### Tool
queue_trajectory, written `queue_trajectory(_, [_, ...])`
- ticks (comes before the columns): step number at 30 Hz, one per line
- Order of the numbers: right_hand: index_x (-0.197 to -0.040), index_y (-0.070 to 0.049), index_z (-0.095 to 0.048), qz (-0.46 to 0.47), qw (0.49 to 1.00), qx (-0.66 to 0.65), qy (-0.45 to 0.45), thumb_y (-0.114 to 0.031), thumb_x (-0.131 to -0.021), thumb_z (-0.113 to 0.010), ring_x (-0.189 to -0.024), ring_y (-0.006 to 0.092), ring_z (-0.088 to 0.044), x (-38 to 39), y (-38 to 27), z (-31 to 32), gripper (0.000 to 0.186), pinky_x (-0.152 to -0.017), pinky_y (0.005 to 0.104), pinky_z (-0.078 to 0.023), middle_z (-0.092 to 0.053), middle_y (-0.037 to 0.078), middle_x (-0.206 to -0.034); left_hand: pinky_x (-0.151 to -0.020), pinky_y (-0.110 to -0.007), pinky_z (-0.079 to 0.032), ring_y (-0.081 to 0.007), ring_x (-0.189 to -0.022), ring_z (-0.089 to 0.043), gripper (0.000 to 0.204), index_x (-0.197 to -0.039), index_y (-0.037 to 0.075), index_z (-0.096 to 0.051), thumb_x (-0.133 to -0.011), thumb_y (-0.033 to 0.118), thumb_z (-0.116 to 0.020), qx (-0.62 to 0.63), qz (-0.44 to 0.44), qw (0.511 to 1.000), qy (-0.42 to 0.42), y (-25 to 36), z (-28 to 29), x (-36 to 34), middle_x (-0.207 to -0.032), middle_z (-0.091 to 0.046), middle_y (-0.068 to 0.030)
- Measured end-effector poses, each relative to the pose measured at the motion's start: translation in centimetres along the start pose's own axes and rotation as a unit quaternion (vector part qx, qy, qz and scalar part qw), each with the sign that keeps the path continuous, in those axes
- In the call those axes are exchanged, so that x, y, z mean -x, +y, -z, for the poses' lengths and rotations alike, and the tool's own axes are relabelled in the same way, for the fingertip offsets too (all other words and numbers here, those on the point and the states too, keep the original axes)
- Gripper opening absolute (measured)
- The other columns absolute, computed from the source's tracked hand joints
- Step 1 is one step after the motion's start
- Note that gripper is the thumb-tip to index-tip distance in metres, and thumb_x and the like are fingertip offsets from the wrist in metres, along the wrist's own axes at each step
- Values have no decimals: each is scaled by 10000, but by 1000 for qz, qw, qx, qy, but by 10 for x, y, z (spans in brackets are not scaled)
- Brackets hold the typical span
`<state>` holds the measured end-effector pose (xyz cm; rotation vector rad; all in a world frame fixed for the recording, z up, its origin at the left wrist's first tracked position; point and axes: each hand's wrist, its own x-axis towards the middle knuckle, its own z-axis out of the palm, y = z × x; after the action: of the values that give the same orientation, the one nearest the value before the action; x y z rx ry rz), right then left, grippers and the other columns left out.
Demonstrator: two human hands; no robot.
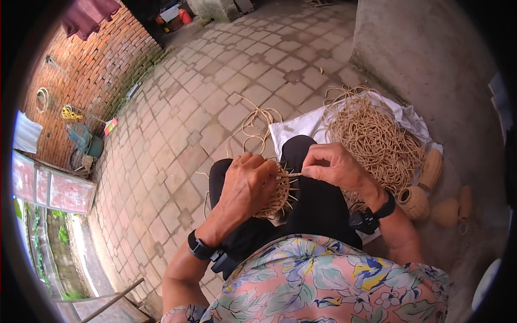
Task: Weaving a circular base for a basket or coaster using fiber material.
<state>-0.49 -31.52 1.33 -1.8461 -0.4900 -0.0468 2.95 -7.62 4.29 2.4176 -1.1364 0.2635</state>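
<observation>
My left hand (246, 185) is closed over a small, partly woven basket piece (278, 198) of tan cord that rests on my lap. Dark spokes stick out from its edge. My right hand (329, 166) pinches a strand of the cord (295, 174) right beside the piece, fingertips almost touching the left hand. Both wrists wear black bands. Most of the woven piece is hidden under my left hand.
A big tangled heap of tan cord (374, 137) lies on a white sheet (301, 125) to my right. Several small finished woven pots (413, 202) stand beside it. A loose cord (257, 126) trails over the paved ground. A brick wall (91, 70) is at the left, a concrete wall (425, 48) at the right.
</observation>
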Motion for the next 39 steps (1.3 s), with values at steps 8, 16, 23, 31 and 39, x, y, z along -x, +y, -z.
queue_trajectory(8, [-883,0,-658,11,992,-21,124,-102,-839,-681,-659,142,-567,10,15,-9,113,-624,274,-453,-604,29,-708,-690,-383,-483,-271,-725,-564,115,-844,59,-648,-734,36,-673,-21,-108,986,-122,-3,12,-13,-738,-580,-59])
queue_trajectory(16, [-836,36,-665,0,996,90,6,-57,-851,-631,-768,254,-684,34,17,-31,101,-690,345,-513,-697,142,-835,-621,-380,-493,-251,-706,-597,121,-823,91,-660,-718,84,-721,21,-117,981,-154,-19,14,-31,-733,-570,-54])
queue_trajectory(23, [-969,56,-657,-78,986,-129,75,-18,-919,-606,-781,102,-619,12,48,-59,103,-717,259,-506,-667,53,-782,-598,-377,-494,-245,-684,-624,109,-825,105,-672,-771,170,-740,105,-103,972,-184,-26,12,-48,-703,-572,-35])
queue_trajectory(31, [-946,-87,-691,-313,856,-410,-18,-272,-990,-553,-459,-7,-308,8,40,-54,235,-386,192,-181,-394,-86,-574,-553,-361,-500,-223,-651,-611,102,-862,130,-671,-775,153,-720,-55,-165,977,-124,-18,0,-37,-700,-544,-19])
queue_trajectory(39, [-895,-63,-645,-246,860,-444,44,-205,-964,-609,-471,11,-389,12,37,-63,162,-404,173,-254,-455,-70,-582,-593,-353,-496,-228,-703,-616,163,-921,122,-680,-763,114,-717,52,-99,984,-142,-16,7,-31,-757,-564,-44])
